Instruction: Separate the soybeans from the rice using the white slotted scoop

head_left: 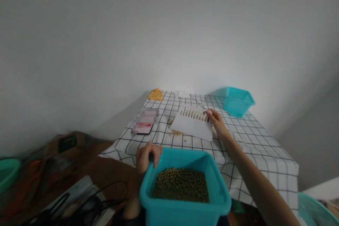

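My left hand (148, 155) is closed over the left rim of a turquoise plastic basin (185, 203). Many small round beads or beans (182, 185), brownish green, fill the bottom of it. Out over the table, my right hand (215, 119) pinches the right end of a white slotted sheet (192, 124), which has a row of narrow cut-outs along its far side. The sheet lies tilted above the checked cloth. A few pale yellowish pieces (177, 132) show beside its left edge; their kind is too small to make out.
A second turquoise basin (238, 101) stands at the table's back right. A phone-like pink item (144, 127), partly blurred, and a yellow cloth or bag (155, 94) lie on the left of the checked tablecloth (164, 137). Black cables (106, 201) clutter the floor at left.
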Motion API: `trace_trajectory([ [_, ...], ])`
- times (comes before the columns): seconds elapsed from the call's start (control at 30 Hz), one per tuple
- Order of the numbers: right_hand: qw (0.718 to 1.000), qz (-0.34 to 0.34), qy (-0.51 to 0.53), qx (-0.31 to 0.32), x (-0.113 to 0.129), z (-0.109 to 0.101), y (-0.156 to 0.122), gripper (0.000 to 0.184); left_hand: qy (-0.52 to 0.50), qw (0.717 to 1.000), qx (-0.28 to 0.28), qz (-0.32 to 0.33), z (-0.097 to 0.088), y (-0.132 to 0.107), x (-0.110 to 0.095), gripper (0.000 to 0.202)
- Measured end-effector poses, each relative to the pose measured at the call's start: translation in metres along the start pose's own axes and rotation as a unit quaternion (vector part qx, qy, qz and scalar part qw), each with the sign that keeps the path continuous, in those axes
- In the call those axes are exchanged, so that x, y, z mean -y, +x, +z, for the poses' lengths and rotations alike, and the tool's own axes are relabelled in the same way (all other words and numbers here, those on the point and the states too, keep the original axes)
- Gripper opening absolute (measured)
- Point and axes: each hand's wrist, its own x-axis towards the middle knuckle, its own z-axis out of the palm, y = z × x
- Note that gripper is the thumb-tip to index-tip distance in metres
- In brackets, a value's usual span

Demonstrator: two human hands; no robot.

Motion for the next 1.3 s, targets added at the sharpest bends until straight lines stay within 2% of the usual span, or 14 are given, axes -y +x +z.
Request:
trace_trajectory([
  [0.13, 1.000, 0.004, 0.003, 0.002, 0.004, 0.002, 0.000, 0.041, -0.008, 1.000, -0.003, 0.003, 0.003, 0.000, -0.003, 0.061],
  [0.4, 0.998, 0.024, 0.044, -0.045, 0.001, -0.005, 0.002, 0.035, -0.013, 1.000, 0.003, -0.008, 0.006, 0.000, -0.007, 0.062],
  [0.5, 0.997, 0.033, 0.056, -0.039, 0.000, -0.007, 0.002, 0.032, -0.010, 1.000, -0.002, -0.005, 0.006, 0.001, -0.007, 0.064],
  [0.8, 0.997, 0.048, 0.046, 0.042, 0.005, 0.000, 0.001, 0.033, 0.019, 1.000, 0.018, -0.006, 0.002, 0.002, -0.007, 0.063],
  [1.0, 0.994, 0.058, 0.057, 0.074, 0.004, -0.002, 0.001, 0.032, 0.003, 1.000, 0.003, 0.000, 0.003, -0.001, -0.007, 0.061],
  [1.07, 0.990, 0.069, 0.058, 0.104, 0.006, -0.003, -0.002, 0.032, 0.003, 1.000, 0.007, 0.000, 0.004, -0.001, -0.008, 0.062],
  [1.2, 0.968, 0.115, 0.091, 0.206, 0.011, -0.003, -0.009, 0.030, -0.004, 1.000, 0.006, -0.018, 0.006, -0.001, -0.010, 0.062],
  [1.3, 0.960, 0.124, 0.129, 0.216, 0.015, -0.002, -0.011, 0.031, -0.006, 1.000, 0.002, -0.011, 0.007, 0.001, -0.011, 0.062],
])
